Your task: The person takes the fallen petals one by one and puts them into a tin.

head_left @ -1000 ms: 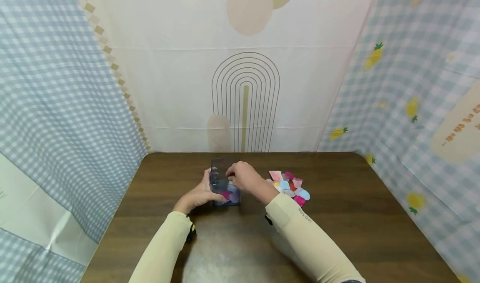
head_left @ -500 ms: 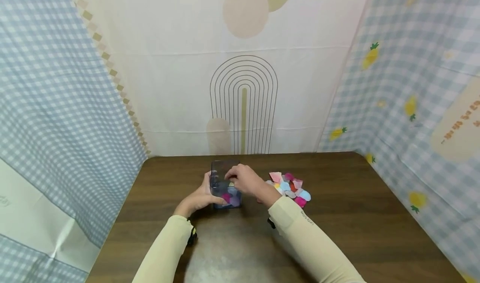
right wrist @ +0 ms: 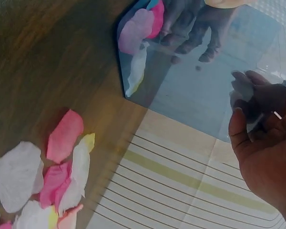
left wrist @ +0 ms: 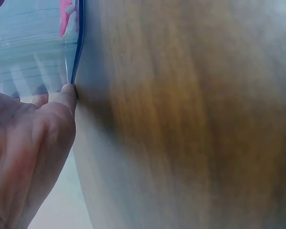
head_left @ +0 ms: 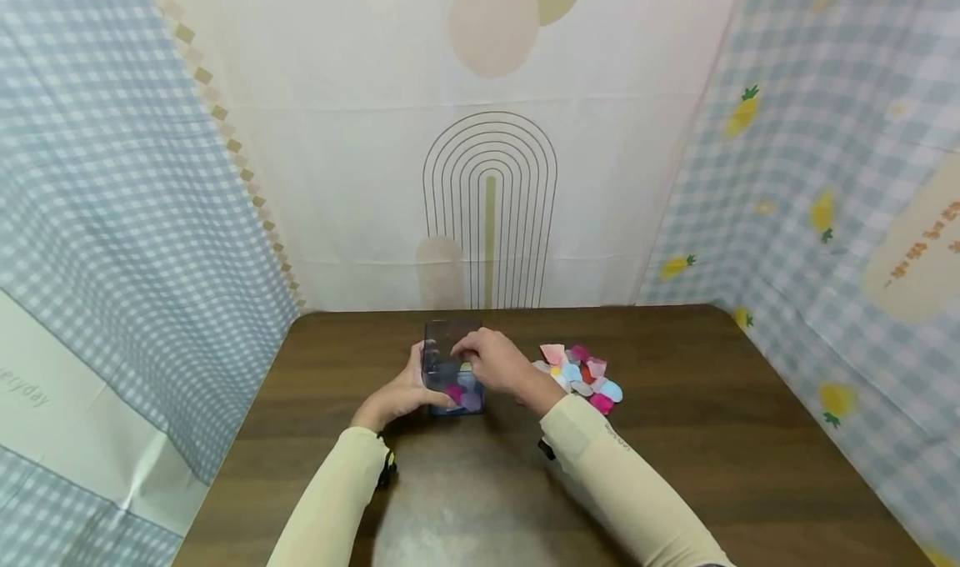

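Note:
A clear bluish plastic container (head_left: 444,352) stands on the table with several artificial petals (head_left: 468,398) at its bottom, pink, purple and pale ones. My left hand (head_left: 401,396) grips it from the left; in the left wrist view the thumb of that hand (left wrist: 33,138) lies along its lower edge. At the container's upper part is my right hand (head_left: 495,360), fingers bent loosely downward. In the right wrist view the right hand's fingers (right wrist: 245,90) show darkly through the clear wall, apart from the thumb, with no petal visible between them.
A loose pile of artificial petals (head_left: 581,377), pink, white, blue and red, lies on the brown wooden table (head_left: 712,434) right of the container. A patterned cloth (head_left: 360,175) hangs behind the table's far edge, and checked cloths (head_left: 810,183) hang at both sides.
My right hand stays at the container's upper part, its fingers slightly looser than before. The left hand keeps its grip. The head view has shifted slightly.

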`<state>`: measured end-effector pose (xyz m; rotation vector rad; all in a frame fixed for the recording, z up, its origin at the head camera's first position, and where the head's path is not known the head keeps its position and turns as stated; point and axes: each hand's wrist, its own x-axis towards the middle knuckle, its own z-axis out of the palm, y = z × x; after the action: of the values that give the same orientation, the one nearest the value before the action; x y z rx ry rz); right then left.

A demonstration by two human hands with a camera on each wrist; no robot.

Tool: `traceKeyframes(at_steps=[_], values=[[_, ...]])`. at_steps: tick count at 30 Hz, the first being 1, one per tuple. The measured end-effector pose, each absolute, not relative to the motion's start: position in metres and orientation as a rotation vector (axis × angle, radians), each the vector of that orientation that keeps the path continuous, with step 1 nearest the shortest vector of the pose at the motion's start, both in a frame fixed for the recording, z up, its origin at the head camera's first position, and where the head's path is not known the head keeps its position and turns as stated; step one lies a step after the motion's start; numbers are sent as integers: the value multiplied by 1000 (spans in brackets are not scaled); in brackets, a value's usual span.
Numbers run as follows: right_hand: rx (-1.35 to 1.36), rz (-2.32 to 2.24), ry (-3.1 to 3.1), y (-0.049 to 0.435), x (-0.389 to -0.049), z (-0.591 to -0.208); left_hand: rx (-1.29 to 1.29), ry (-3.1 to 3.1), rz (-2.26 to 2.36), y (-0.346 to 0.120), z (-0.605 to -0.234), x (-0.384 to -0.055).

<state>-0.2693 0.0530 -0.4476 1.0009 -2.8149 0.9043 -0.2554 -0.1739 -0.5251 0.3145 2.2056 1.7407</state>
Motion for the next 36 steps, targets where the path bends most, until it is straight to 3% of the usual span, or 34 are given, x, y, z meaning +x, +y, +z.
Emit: traceKeyframes(at_steps=[7, 19, 28, 36], values=[[1001, 898, -2613, 79, -247, -442, 284, 2219, 1751, -171, -533, -254], [708, 879, -2560, 188, -204, -464, 286, 2206, 1730, -176, -532, -247], [485, 851, -2597, 231, -194, -482, 285, 2195, 1742, -180, -527, -250], [453, 829, -2659, 247, -198, -494, 312, 2194, 1730, -176, -527, -258]])
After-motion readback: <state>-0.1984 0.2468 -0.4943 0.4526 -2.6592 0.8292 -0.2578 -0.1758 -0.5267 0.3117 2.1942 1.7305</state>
